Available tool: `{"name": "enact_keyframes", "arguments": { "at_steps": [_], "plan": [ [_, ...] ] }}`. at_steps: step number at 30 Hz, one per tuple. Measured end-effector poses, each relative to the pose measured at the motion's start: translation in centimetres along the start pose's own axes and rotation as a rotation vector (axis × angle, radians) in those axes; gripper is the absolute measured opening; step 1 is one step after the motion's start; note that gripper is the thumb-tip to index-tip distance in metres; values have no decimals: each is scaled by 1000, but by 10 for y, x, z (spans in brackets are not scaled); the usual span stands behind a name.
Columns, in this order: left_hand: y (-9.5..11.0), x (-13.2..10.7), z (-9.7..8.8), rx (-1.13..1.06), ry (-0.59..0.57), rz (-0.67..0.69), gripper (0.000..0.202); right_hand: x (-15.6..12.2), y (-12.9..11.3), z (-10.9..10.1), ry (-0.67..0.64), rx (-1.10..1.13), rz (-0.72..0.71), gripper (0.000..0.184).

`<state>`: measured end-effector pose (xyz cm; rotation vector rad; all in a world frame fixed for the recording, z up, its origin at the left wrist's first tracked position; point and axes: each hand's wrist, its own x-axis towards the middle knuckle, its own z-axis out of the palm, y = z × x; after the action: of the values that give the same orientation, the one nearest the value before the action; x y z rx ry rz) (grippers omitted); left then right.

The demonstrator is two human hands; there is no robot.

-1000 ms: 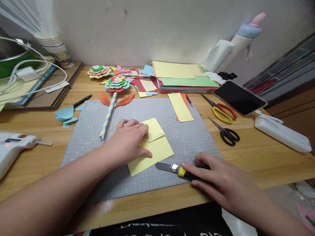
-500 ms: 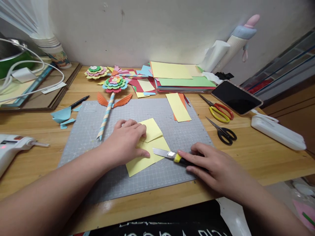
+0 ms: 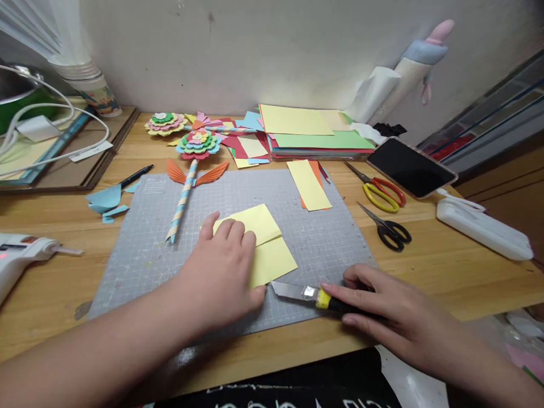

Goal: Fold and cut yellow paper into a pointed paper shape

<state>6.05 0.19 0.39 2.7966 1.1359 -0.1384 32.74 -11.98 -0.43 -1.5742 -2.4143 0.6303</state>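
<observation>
A folded yellow paper sheet lies on the grey cutting mat. My left hand lies flat on the paper, fingers stretched, pressing it down. My right hand grips a yellow and black utility knife by its handle. The bare blade points left and lies low at the paper's lower right edge, close to my left thumb.
A paper flower with a striped stem lies at the mat's far left. Behind are coloured paper stacks, yellow-handled scissors, black scissors, a phone and a white case. A glue gun lies at left.
My right hand drew the knife back toward me and to the right, off the paper. My left hand slid down the sheet and flattened over it.
</observation>
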Motion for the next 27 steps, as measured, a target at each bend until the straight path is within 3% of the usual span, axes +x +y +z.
{"name": "enact_keyframes", "arguments": {
  "at_steps": [10,27],
  "plan": [
    [-4,0,-5,-42,-15,14,46,1,-10,-3,-44,6,-20,44],
    [-3,-3,-8,-17,-53,51,39,2,-15,-3,29,-62,-36,42]
  ]
}}
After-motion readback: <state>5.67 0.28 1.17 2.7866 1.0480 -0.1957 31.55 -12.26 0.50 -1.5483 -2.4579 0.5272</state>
